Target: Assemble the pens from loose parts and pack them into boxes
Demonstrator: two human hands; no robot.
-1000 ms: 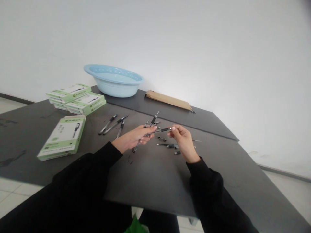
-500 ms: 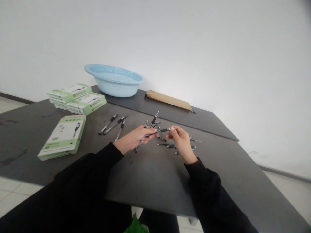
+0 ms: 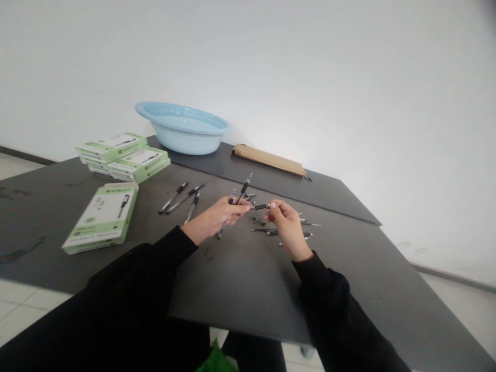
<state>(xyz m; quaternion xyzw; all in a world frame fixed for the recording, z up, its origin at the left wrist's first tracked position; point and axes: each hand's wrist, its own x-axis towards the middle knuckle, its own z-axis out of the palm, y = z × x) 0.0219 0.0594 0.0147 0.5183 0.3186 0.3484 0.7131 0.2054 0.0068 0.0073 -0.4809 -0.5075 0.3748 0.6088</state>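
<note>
My left hand (image 3: 217, 217) is closed around a small bundle of pens (image 3: 242, 190) whose tips stick up and away from me. My right hand (image 3: 284, 225) pinches the black grip end of a pen part (image 3: 262, 206) that points toward the left hand's fingertips. The two hands almost meet above the dark table (image 3: 240, 279). Loose pen parts (image 3: 289, 231) lie on the table just behind and right of my right hand. Three more pens (image 3: 182, 198) lie in a row to the left of my left hand.
A green and white box (image 3: 103, 217) lies at the left, with a stack of similar boxes (image 3: 124, 157) behind it. A light blue basin (image 3: 182, 126) and a brown paper packet (image 3: 267, 159) sit at the far edge.
The hands have drawn closer together; the exposed length of the pen between them is shorter. The bundle in my left hand tilted up slightly.
</note>
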